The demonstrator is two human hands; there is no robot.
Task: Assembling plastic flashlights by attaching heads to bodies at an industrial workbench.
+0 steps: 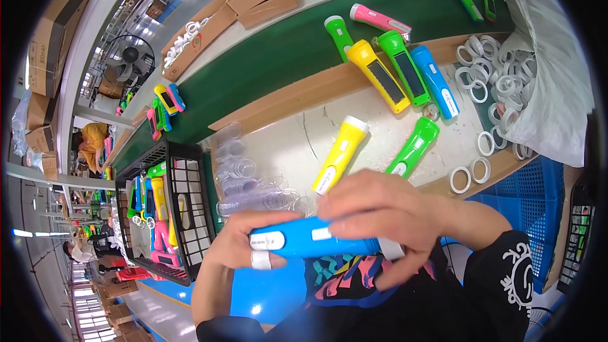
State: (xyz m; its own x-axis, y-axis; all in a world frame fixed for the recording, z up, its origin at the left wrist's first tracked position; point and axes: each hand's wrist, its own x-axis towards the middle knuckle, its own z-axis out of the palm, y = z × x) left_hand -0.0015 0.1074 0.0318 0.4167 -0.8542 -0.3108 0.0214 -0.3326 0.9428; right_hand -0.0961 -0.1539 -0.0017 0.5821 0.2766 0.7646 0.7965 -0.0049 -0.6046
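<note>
A blue flashlight (301, 239) lies crosswise in front of my body. My left hand (231, 240) is closed round its tail end, with a white band round one finger. Over the head end curls my right hand (396, 212), its fingers at the white rim (391, 249) there. Just beyond, on the worktop, rest a yellow flashlight (339, 155) and a green flashlight (416, 144). Further off, a yellow flashlight with a dark panel (380, 76), a similar green one (405, 66) and a blue one (436, 82) lean on a cardboard strip.
Clear plastic discs (237, 183) pile up at the left of the worktop (278, 133). White rings (500, 82) are heaped at the right beside a pale plastic bag (551, 76). A black crate (196, 202) of colourful flashlights stands left. Behind runs a green belt (266, 57).
</note>
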